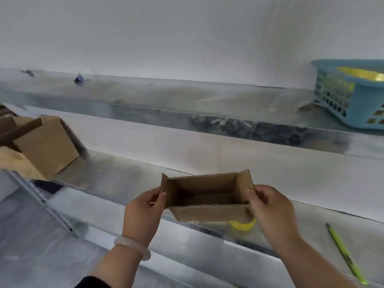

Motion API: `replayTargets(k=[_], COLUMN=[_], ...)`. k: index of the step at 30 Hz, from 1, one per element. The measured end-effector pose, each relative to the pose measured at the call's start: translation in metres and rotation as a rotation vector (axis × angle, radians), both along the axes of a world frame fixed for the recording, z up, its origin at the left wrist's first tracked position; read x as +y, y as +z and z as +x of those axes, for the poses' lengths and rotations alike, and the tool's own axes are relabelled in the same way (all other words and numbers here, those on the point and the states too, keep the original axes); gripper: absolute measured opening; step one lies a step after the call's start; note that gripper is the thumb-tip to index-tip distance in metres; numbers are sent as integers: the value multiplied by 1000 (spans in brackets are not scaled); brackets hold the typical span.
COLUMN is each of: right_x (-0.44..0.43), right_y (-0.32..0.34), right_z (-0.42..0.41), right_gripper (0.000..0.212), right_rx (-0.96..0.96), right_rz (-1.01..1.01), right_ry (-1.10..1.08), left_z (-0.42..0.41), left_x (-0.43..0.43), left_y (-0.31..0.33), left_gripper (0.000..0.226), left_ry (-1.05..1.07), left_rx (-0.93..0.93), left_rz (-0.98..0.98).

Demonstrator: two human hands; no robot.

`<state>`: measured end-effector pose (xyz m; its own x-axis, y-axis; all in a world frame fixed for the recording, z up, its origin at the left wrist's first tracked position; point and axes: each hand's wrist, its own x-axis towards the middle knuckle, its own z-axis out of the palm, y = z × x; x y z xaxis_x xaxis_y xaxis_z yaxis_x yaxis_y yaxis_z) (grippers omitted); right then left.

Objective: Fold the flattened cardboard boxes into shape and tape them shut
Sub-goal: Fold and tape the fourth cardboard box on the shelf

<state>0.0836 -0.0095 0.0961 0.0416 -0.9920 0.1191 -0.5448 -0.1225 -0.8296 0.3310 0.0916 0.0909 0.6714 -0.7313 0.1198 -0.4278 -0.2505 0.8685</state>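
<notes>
A small cardboard box point(207, 196), already opened into shape, is grasped at both ends by the left hand point(145, 206) and right hand point(268, 206); top flaps remain unfolded and untaped.

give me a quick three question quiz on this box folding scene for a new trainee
1. True or false: both hands hold the small cardboard box.
2. What lies partly hidden under the box? A) scissors B) yellow tape roll C) a cup
3. Fill in: the blue basket sits on the ____ side of the upper shelf.

Key: 1. True: left hand and right hand grip its ends. 2. B, the yellow tape roll. 3. Right.
</notes>
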Motion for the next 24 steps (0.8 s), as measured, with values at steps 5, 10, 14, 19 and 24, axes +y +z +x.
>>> replayTargets(k=[5,10,14,19,24], right_x=[32,51,56,38,5], right_y=[-5,-10,-16,-17,-22], right_z=[124,235,300,367,429], right_gripper=[9,14,15,12,19], right_rx=[-30,-75,-89,-62,-19], right_rz=[15,38,45,70,41], right_ry=[119,211,274,321,353], left_z=[107,202,255,311,366], left_x=[54,96,117,116,93], left_y=[6,5,-3,-14,-28], left_gripper=[16,16,26,16,22], left_ry=[118,205,267,327,340], left_rx=[59,83,138,217,283], left_rz=[-7,-35,-39,-46,-47])
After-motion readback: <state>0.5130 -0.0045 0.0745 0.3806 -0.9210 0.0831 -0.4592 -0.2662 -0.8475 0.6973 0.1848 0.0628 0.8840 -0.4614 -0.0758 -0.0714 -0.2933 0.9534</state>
